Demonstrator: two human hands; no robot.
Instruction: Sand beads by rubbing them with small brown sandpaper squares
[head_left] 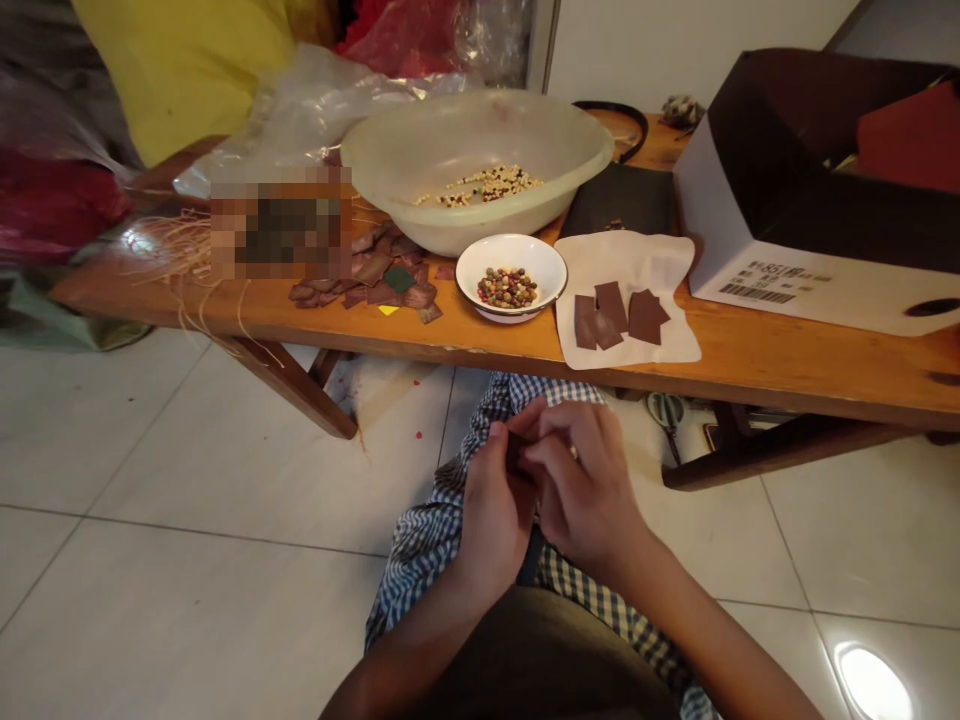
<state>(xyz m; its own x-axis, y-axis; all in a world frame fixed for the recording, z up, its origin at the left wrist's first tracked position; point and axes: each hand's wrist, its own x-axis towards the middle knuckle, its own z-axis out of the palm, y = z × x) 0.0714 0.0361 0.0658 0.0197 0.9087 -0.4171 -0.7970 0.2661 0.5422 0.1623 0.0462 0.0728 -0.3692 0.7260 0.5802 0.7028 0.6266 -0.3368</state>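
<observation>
My left hand (495, 500) and my right hand (581, 480) meet over my lap, in front of a low wooden table (750, 360). Both have their fingers pinched together on a small dark brown piece (516, 452), mostly hidden between them. Nearest on the table lies a white sheet (637, 262) carrying several flat brown pieces (619, 315). Left of it stands a small white bowl (480, 265) of mixed coloured beads (508, 287).
A large pale basin (390, 165) with beads stands behind the small bowl. Brown scraps (375, 280) and straw fibres (176, 255) lie at the table's left. An open cardboard box (810, 180) fills the right. Scissors (664, 415) sit under the table. Plastic bags are piled behind.
</observation>
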